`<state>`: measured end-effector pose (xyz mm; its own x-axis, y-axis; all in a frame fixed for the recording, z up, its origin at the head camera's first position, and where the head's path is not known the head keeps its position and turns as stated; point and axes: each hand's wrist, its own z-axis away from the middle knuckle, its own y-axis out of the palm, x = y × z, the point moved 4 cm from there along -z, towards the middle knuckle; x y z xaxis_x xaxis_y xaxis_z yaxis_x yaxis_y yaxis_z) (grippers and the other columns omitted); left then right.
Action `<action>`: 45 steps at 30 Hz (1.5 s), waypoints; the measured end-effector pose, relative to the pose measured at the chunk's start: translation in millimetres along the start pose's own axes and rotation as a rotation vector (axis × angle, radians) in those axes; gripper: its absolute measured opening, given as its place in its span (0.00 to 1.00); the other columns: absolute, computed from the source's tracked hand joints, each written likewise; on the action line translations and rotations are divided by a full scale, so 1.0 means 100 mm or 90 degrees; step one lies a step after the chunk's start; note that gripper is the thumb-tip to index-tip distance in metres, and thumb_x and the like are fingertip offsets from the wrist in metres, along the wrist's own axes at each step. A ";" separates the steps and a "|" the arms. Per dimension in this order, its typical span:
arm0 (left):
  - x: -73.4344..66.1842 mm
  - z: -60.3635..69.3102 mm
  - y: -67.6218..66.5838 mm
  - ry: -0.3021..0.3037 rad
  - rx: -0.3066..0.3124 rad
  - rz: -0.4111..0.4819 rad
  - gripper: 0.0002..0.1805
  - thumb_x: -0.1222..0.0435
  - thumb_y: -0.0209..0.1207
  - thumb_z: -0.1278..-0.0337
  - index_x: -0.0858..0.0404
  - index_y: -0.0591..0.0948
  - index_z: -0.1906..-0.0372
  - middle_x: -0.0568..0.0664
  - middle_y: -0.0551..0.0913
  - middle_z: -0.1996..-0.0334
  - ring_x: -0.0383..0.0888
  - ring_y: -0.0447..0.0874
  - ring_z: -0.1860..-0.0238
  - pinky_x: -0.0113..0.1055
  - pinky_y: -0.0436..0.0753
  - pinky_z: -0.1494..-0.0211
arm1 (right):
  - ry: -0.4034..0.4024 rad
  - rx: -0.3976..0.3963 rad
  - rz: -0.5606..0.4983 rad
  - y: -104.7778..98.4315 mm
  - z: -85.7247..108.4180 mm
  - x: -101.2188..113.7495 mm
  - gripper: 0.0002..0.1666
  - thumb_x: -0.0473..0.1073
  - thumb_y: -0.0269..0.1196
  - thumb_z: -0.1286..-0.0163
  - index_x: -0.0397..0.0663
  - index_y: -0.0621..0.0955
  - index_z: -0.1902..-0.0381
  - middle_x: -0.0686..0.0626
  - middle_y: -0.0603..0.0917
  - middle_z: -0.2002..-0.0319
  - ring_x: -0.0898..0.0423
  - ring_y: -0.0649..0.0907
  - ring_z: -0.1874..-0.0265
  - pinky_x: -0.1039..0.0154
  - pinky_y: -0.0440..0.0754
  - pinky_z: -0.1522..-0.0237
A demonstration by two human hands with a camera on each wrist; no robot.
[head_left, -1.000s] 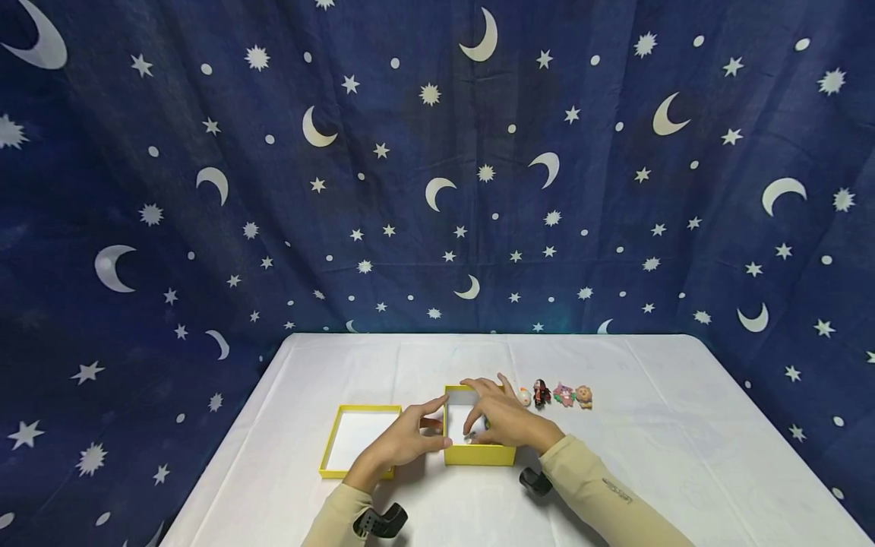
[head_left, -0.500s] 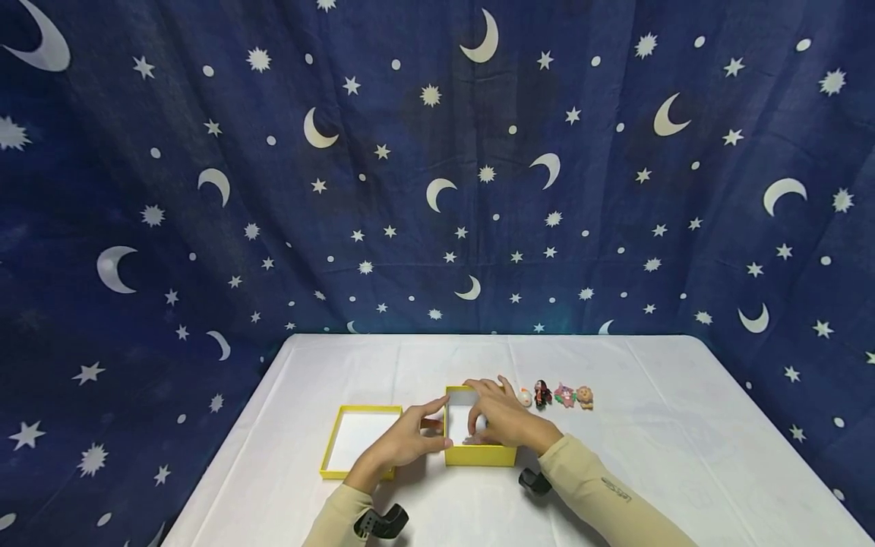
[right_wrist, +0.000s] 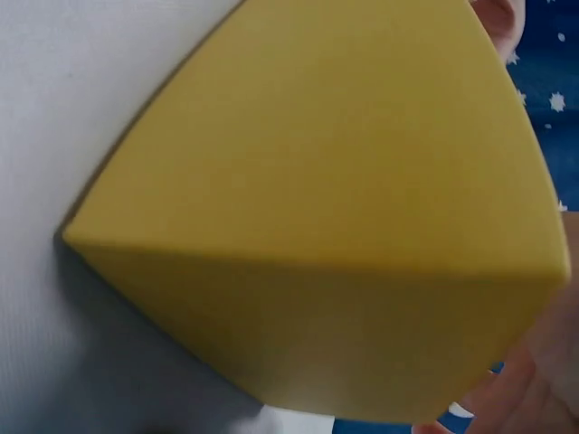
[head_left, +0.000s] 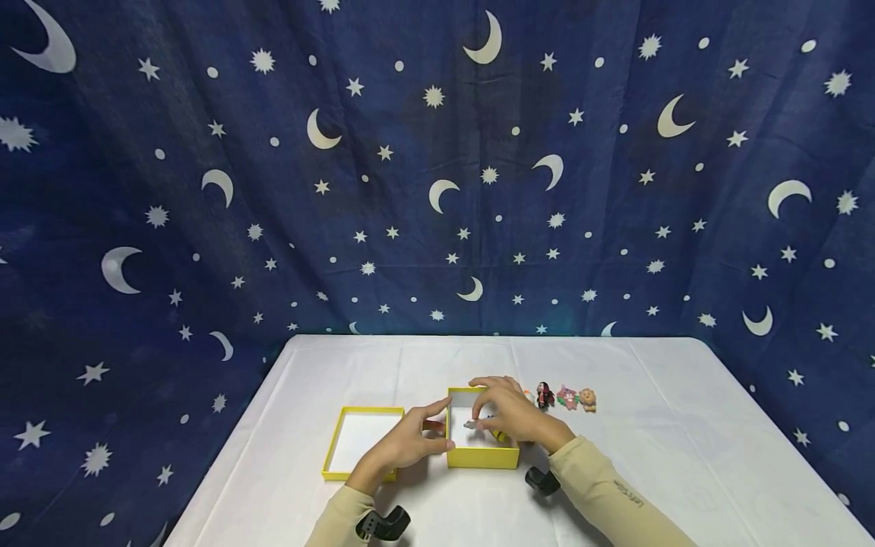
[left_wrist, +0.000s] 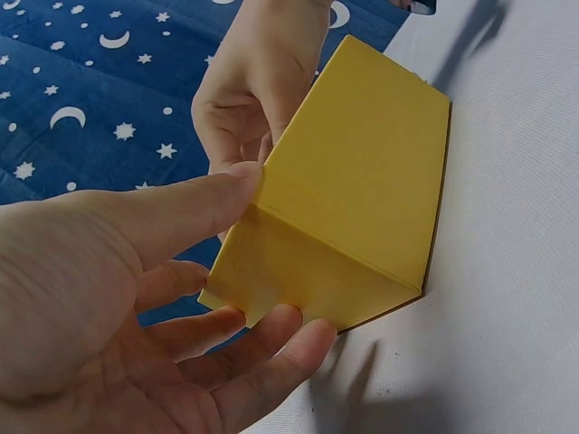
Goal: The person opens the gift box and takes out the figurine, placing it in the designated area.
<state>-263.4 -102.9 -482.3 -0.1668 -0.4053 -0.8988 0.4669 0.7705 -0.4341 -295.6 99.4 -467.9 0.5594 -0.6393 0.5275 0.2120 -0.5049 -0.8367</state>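
In the head view, a yellow box [head_left: 482, 457] with a white inside stands uncovered on the table. My left hand [head_left: 408, 439] grips its left end, thumb at the near corner and fingers along the side wall, as the left wrist view shows. Inside the box, my right hand [head_left: 509, 414] pinches a small greyish figure [head_left: 470, 424] between thumb and index finger; its details are too small to tell. Partly under that hand lies a yellow and black item [head_left: 500, 436]. The right wrist view mostly shows the box's outer walls [right_wrist: 317, 136], which hide the fingertips.
The yellow-rimmed box lid [head_left: 358, 434] lies inside-up to the left. Right of the box stand a dark-haired doll figure [head_left: 544, 396], a pink flower-like figure [head_left: 567, 397] and a tan lion-like figure [head_left: 588, 399]; a whitish one is mostly hidden. A blue curtain hangs behind the table.
My right hand has moved slightly up and away from the box's near wall, with the greyish figure at its fingertips. The yellow and black item has come into sight. My left hand stays put.
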 end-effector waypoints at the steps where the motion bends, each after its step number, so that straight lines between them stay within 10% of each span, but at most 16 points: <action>1: 0.00 0.00 0.00 -0.001 -0.001 0.001 0.42 0.66 0.68 0.39 0.64 0.62 0.22 0.59 0.64 0.23 0.58 0.77 0.35 0.55 0.78 0.36 | 0.000 -0.007 -0.006 -0.02 0.00 -0.01 0.05 0.40 0.74 0.40 0.58 0.87 0.71 0.40 0.77 0.32 0.35 0.71 0.30 0.27 0.55 0.29; 24: 0.01 0.00 0.02 -0.013 -0.014 0.002 0.42 0.66 0.68 0.40 0.63 0.63 0.22 0.58 0.66 0.24 0.56 0.78 0.35 0.58 0.73 0.31 | 0.089 -0.122 -0.121 -0.31 0.08 -0.22 0.04 0.38 0.68 0.33 0.52 0.86 0.62 0.52 0.90 0.57 0.48 0.86 0.49 0.37 0.75 0.38; 35: 0.02 -0.01 0.01 -0.007 -0.010 -0.001 0.42 0.66 0.68 0.40 0.63 0.63 0.22 0.58 0.65 0.23 0.56 0.78 0.35 0.56 0.75 0.32 | 0.056 -0.096 -0.142 -0.34 0.13 -0.24 0.22 0.38 0.64 0.28 0.47 0.81 0.37 0.45 0.84 0.54 0.59 0.81 0.64 0.67 0.80 0.62; 45: 0.02 -0.01 0.01 -0.002 -0.015 -0.009 0.42 0.65 0.68 0.40 0.63 0.63 0.23 0.56 0.64 0.22 0.57 0.77 0.34 0.57 0.73 0.30 | 0.059 -0.142 -0.166 -0.36 0.17 -0.30 0.16 0.39 0.68 0.32 0.46 0.83 0.47 0.49 0.80 0.65 0.64 0.74 0.75 0.69 0.74 0.73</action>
<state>-263.7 -102.5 -484.3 -0.1697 -0.4174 -0.8927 0.4442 0.7762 -0.4474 -306.4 147.0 -456.1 0.4326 -0.5166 0.7389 0.1528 -0.7657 -0.6247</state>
